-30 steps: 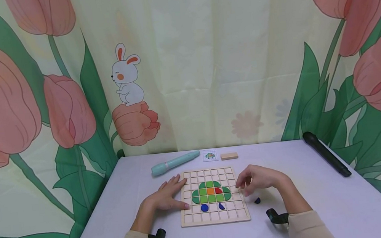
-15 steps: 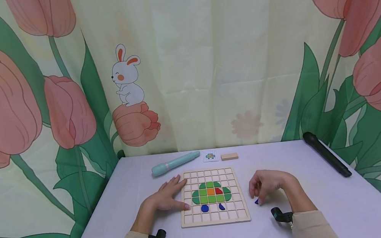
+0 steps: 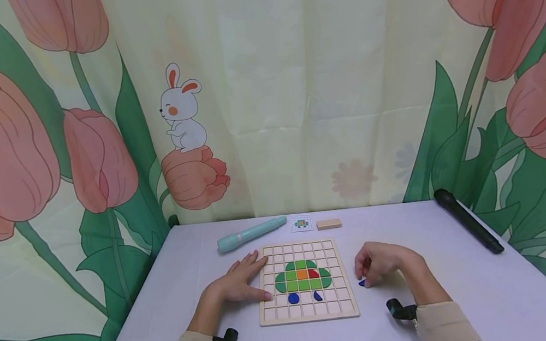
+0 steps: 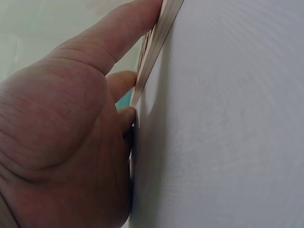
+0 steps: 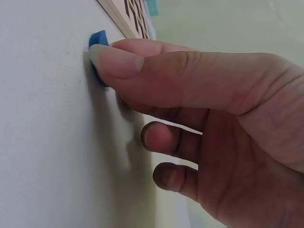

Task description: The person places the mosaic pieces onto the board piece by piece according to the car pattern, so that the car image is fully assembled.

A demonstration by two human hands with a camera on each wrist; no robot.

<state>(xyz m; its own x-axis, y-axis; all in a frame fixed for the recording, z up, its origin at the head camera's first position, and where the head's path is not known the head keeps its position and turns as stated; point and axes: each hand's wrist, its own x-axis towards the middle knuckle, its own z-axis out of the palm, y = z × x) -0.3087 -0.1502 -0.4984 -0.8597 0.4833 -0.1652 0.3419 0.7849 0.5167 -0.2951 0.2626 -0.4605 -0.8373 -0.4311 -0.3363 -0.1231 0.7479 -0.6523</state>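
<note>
Left of my left hand: bare white table (image 3: pixel 166 290), nothing else within reach.
Left hand (image 3: pixel 236 282): I lay it flat on the table, fingers straight and relaxed, their tips pressed to the left edge of the wooden grid board (image 3: pixel 309 315); it holds nothing and only steadies the board.
Beyond my left hand: a pale teal pen-shaped tool (image 3: pixel 251 233) lies on the table, well apart from my fingers.
Between my hands: the board carries a turtle figure (image 3: pixel 303 276) built of green tiles with one orange and one red tile in the middle; below it sit a blue round piece (image 3: pixel 293 298) and a blue leaf-shaped piece (image 3: pixel 317 296).
Beyond the board: a small pattern card (image 3: pixel 300 223) showing the turtle, then a plain wooden block (image 3: pixel 328 224) just beside it.
Right hand (image 3: pixel 379 263): I curl it over the table just right of the board; thumb and forefinger pinch a small blue piece (image 5: pixel 99 39) that touches the tabletop, not yet on the board.
Far right of my right hand: a black stick-shaped object (image 3: pixel 467 220) at the table's edge.
Progress: I judge the body done and two blue pieces set; the one in my fingers has yet to go in, and most grid cells are bare.
Writing: none I can read; the card is too small.
</note>
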